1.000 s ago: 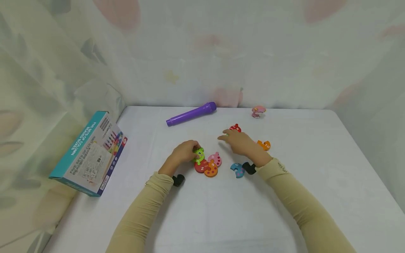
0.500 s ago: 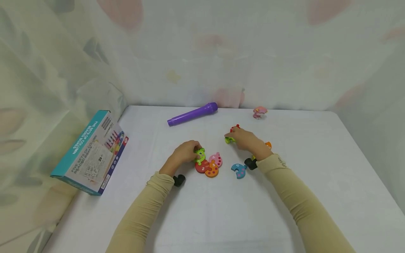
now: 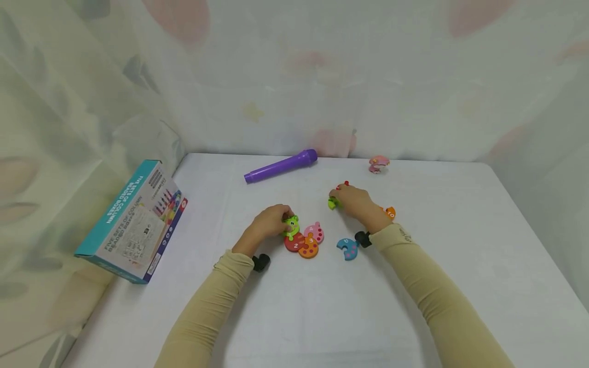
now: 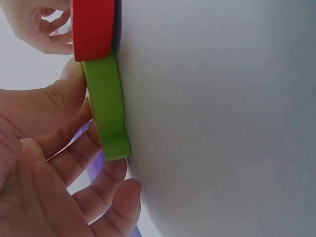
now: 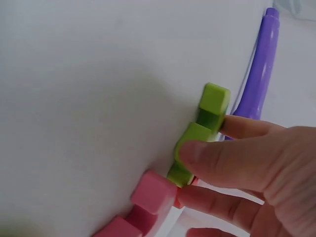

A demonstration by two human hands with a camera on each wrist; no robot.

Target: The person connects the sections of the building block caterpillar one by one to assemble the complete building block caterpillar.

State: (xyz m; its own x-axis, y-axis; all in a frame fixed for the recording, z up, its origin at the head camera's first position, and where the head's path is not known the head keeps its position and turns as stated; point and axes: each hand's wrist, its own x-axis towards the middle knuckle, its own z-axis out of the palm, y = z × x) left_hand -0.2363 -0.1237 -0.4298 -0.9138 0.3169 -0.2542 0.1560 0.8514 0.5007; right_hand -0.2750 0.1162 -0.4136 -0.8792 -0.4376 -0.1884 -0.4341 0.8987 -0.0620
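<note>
On the white table my left hand (image 3: 269, 222) holds the green face-shaped puzzle piece (image 3: 291, 224) between thumb and fingers. That piece joins a red piece (image 3: 293, 243) marked 2, an orange piece (image 3: 309, 250) marked 3 and a pink piece (image 3: 315, 232) in a curved row. Farther right, my right hand (image 3: 356, 202) pinches a notched green puzzle piece (image 5: 190, 140) with thumb and index finger. A red piece (image 3: 346, 183) is mostly hidden behind that hand. Near it, in the right wrist view, lies a notched pink piece (image 5: 153, 195).
A blue piece (image 3: 348, 249) lies near the right wrist, and an orange piece (image 3: 390, 212) beyond the forearm. At the back are a purple microphone-shaped toy (image 3: 281, 166) and a small pink object (image 3: 379, 163). A beaded-toy box (image 3: 138, 225) stands at the left edge.
My right hand has come down onto the notched green piece, its fingers now around it. My left hand stays in place on the face-shaped piece.
</note>
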